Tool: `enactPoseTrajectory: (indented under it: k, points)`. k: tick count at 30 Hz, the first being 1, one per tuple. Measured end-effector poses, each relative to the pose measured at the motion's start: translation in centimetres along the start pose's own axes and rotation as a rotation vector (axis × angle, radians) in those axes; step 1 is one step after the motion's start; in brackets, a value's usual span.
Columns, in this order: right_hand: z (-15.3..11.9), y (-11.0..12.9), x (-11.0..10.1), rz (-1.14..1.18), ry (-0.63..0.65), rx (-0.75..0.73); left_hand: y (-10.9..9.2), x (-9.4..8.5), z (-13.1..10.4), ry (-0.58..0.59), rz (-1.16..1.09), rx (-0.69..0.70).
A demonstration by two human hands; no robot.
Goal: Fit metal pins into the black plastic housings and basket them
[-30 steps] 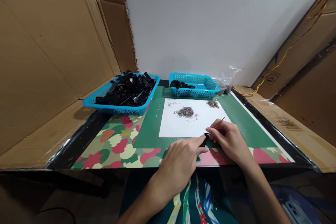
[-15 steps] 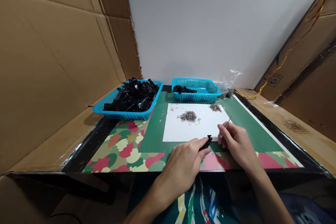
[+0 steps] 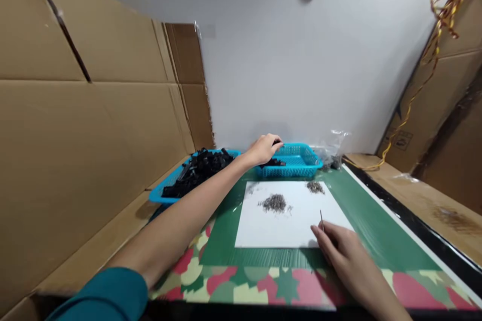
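My left hand [image 3: 264, 149] reaches over the left end of the small blue basket [image 3: 301, 160], its fingers closed on a black part [image 3: 276, 142]. Some black pieces lie in the basket below the hand. My right hand [image 3: 342, 251] is closed around a thin metal tool [image 3: 321, 218], whose tip points up, near the right front corner of a white sheet [image 3: 259, 230]. A pile of small metal pieces [image 3: 274, 203] lies mid-sheet, and a smaller pile [image 3: 315, 187] sits at its back right.
A larger blue basket [image 3: 161, 193] heaped with black parts [image 3: 201, 165] stands at the left, partly behind my left arm. A clear plastic bag [image 3: 333, 153] is at the back right. Cardboard walls [image 3: 124, 120] flank the table, and yellow-red wires [image 3: 410, 103] hang at the right.
My left hand has moved away from my right hand, forward to the small basket with the black part. My right hand still holds the tool. The view has tilted up.
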State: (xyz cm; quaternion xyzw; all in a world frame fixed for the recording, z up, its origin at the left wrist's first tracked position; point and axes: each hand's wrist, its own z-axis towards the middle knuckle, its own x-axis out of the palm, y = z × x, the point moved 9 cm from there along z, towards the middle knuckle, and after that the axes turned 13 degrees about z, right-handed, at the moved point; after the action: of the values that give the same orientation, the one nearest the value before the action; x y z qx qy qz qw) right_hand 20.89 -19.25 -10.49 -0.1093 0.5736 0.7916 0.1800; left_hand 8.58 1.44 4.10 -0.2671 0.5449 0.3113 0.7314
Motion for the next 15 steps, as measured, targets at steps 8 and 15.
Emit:
enactPoseTrajectory:
  k: [8,15]
  points:
    - [6.0,2.9,-2.9,0.018,0.082,-0.048,0.7,7.4,13.0,0.411,-0.017,0.348]
    - [9.6,-1.8,-5.7,0.064,0.023,-0.157,0.5,7.5,10.4,0.414,-0.264,0.463]
